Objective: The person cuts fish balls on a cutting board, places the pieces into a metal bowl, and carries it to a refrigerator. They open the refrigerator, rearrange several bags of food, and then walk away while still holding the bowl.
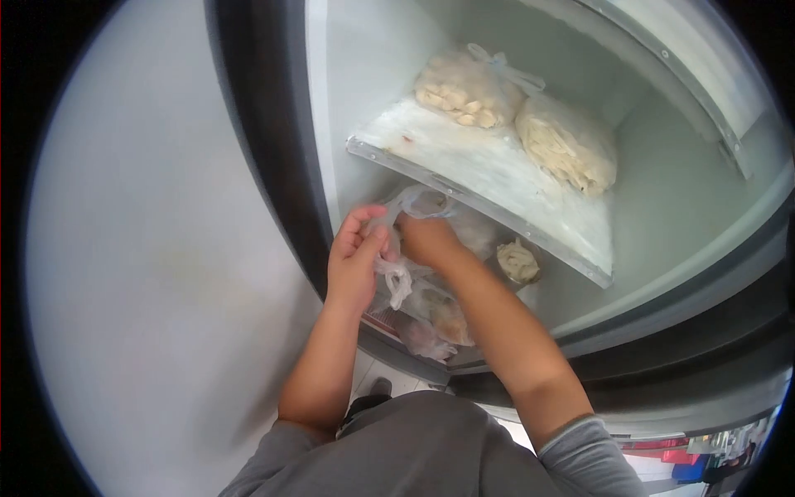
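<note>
My left hand (358, 253) pinches the edge of a thin clear plastic bag (411, 201) between thumb and fingers, in the lower part of a freezer. My right hand (426, 242) reaches into the mouth of this bag, its fingers hidden by the plastic and the hand itself. A knotted bag handle (397, 282) hangs just below the two hands. Under my right forearm lie more filled plastic bags (447, 319), one with brownish contents. Right of that forearm stands a round container (518, 261) with a pale crumpled wrapping on top.
A frosty shelf (397, 132) with a metal front edge lies above my hands. On it rest two tied bags, one of pale rounded pieces (464, 91) and one of flat pale pieces (567, 145). The open freezer door (166, 248) fills the left side.
</note>
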Demonstrator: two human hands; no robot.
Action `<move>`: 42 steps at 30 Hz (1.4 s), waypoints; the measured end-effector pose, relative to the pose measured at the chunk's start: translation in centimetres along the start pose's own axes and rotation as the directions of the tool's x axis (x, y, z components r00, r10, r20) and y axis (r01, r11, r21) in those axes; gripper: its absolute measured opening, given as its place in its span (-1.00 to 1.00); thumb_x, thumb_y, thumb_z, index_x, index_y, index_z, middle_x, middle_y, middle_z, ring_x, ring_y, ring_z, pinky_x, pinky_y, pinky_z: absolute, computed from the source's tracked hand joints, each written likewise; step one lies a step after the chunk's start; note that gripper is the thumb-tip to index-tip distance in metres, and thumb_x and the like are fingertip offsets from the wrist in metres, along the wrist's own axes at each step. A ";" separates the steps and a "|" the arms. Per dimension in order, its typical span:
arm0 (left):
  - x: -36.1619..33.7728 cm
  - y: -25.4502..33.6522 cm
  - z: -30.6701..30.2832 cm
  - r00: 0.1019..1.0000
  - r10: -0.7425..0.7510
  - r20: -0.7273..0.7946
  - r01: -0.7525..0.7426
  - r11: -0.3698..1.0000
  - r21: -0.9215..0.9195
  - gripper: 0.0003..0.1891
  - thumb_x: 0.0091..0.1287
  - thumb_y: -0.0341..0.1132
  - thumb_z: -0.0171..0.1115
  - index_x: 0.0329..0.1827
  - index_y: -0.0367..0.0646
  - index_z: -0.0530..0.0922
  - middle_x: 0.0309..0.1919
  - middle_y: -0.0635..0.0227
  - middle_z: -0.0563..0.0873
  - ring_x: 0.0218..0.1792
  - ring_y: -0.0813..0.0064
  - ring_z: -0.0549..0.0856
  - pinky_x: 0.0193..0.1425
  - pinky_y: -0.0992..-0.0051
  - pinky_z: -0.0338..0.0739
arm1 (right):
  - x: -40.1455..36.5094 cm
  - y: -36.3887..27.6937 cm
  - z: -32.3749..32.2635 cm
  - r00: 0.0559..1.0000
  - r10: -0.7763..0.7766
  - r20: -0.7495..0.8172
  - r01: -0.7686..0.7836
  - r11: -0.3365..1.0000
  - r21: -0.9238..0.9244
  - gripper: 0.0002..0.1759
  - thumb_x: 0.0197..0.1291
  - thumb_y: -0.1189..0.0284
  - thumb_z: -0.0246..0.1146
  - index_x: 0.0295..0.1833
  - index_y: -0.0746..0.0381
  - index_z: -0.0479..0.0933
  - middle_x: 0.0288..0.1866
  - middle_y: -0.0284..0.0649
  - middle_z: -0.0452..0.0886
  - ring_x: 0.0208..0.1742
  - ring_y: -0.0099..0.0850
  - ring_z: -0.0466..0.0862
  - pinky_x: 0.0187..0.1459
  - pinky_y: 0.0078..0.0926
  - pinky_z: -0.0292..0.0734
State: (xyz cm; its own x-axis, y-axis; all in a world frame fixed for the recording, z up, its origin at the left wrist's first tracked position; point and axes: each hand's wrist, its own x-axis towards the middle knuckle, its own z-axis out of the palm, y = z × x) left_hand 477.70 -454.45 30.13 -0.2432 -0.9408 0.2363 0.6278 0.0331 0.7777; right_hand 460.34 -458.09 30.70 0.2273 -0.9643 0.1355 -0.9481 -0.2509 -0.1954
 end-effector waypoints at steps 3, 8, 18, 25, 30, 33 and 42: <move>-0.8 0.5 -0.6 0.999 0.022 -0.034 -0.023 1.000 -0.009 -0.64 0.53 -0.44 0.24 0.35 -0.15 0.52 -0.26 0.45 0.64 -0.27 0.62 0.59 -0.16 0.56 0.55 | 1.5 -1.2 1.2 0.996 0.084 0.043 -0.080 0.993 -0.088 -0.64 0.24 0.43 0.32 0.15 0.25 0.68 0.06 0.10 0.77 0.05 0.04 0.80 0.05 0.04 0.71; -1.9 3.5 -0.2 0.994 0.068 -0.082 -0.080 0.985 -0.154 -0.55 0.49 -0.51 0.23 0.43 -0.16 0.47 0.05 0.33 0.69 -0.19 0.67 0.63 -0.16 0.65 0.55 | 3.1 -3.3 -0.8 0.973 -0.031 0.227 0.074 0.980 -0.186 -0.58 0.31 0.42 0.30 0.25 0.33 0.63 0.34 0.07 0.67 0.30 0.05 0.69 0.20 -0.05 0.68; -3.8 4.0 -1.2 0.970 0.231 -0.077 -0.242 0.953 -0.183 -0.68 0.50 -0.56 0.21 0.28 -0.21 0.55 0.10 0.27 0.73 -0.28 0.73 0.52 -0.23 0.66 0.44 | 5.0 -0.4 5.8 0.882 -0.102 0.461 0.235 0.942 -0.241 -0.50 0.18 0.29 0.43 0.21 0.28 0.68 0.28 0.07 0.69 0.39 0.01 0.62 0.41 -0.04 0.50; -3.9 2.1 -1.1 0.964 0.265 0.024 -0.256 0.949 -0.186 -0.68 0.50 -0.51 0.24 0.28 -0.22 0.54 0.19 0.18 0.70 -0.18 0.64 0.60 -0.13 0.60 0.52 | 4.2 -0.3 1.9 0.839 0.199 0.506 -0.290 0.951 0.106 -0.07 0.13 0.03 0.41 0.61 0.03 0.32 0.42 -0.03 0.59 0.45 0.01 0.57 0.49 0.00 0.42; -3.6 1.5 -1.2 0.961 0.273 0.037 -0.266 0.955 -0.133 -0.59 0.50 -0.43 0.26 0.39 -0.18 0.49 0.39 0.14 0.61 0.31 0.40 0.61 0.31 0.42 0.55 | 4.1 0.0 7.4 0.849 0.171 0.499 -0.259 0.959 0.112 -0.23 0.22 0.15 0.39 0.54 0.10 0.44 0.40 0.10 0.61 0.39 0.11 0.62 0.44 0.10 0.47; -3.9 -0.2 -1.9 0.951 0.303 -0.061 -0.299 0.952 0.064 -0.49 0.52 -0.40 0.25 0.51 -0.17 0.40 0.44 0.16 0.55 0.31 0.41 0.60 0.33 0.39 0.53 | 3.9 -0.2 9.4 0.901 0.165 0.401 -0.191 0.981 0.026 -0.33 0.28 0.20 0.37 0.49 0.13 0.49 0.40 0.08 0.62 0.36 0.12 0.65 0.40 0.12 0.50; -5.9 -9.3 -2.8 0.861 0.331 -0.385 -0.260 0.939 0.226 -0.32 0.56 -0.27 0.18 0.69 -0.22 0.17 0.58 0.13 0.38 0.57 0.24 0.38 0.68 0.24 0.16 | 4.0 -0.1 6.3 0.958 0.130 0.254 -0.150 0.987 0.062 -0.47 0.45 0.20 0.28 0.40 0.24 0.52 0.33 -0.02 0.66 0.28 0.03 0.68 0.27 0.10 0.58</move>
State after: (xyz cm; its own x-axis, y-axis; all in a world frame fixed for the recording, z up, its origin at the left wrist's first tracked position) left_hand 475.35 -450.15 19.92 0.2834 -0.9293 0.2369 0.4854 0.3521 0.8003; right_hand 462.76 -462.42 25.12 0.1513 -0.9782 -0.1423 -0.9558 -0.1081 -0.2735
